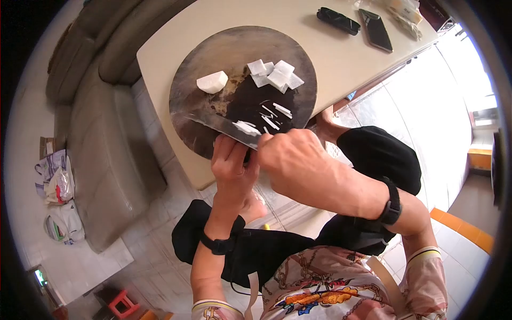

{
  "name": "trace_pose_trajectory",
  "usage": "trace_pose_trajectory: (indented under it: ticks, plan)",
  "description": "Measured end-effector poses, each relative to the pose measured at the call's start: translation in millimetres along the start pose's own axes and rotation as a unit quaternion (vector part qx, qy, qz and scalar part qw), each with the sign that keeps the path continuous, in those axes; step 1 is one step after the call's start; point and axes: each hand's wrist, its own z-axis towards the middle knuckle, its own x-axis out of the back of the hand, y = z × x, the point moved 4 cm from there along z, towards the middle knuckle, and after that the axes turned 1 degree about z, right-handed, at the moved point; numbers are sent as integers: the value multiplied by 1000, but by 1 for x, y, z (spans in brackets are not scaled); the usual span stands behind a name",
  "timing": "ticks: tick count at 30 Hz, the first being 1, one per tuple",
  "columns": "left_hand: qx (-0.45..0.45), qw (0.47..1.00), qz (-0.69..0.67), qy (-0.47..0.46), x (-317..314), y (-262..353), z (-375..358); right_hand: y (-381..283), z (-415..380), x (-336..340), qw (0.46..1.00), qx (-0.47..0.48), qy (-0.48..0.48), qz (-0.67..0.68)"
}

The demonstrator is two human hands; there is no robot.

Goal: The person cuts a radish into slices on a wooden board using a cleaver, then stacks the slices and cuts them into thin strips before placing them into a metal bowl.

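My right hand (296, 160) is wrapped round the handle end of a knife (216, 124), whose blade reaches left across the front of a round dark board (197, 64). Against the blade's near side, my left hand (233, 160) has its fingers bent and pressed together; whatever is under them is hidden. Thin white strips (247, 128) lie along the blade, and several more strips (271, 122) are scattered on the board to its right. Farther back sit a pile of thin white slices (277, 76) and a white chunk (212, 82) with a cut face.
The board rests on a cream table (341, 64). At its back right are a black case (338, 21), a phone (376, 30) and a plastic packet (405, 16). A grey sofa (109, 154) stands left. Bags (57, 184) lie beyond it, and a red stool (124, 304) is at lower left.
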Motion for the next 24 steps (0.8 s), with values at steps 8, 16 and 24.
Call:
trace_pose_trajectory:
  ticks: [8,16,24]
  plan:
    - [-30,999,-22,4,1,-2,-5,9,-12,9,999,-24,3,32]
    - [-15,1000,-18,-21,3,-2,-5,2,-7,6,999,15,18,31]
    - [-52,999,6,8,0,-6,-11,8,-10,5,1000,-9,-10,27]
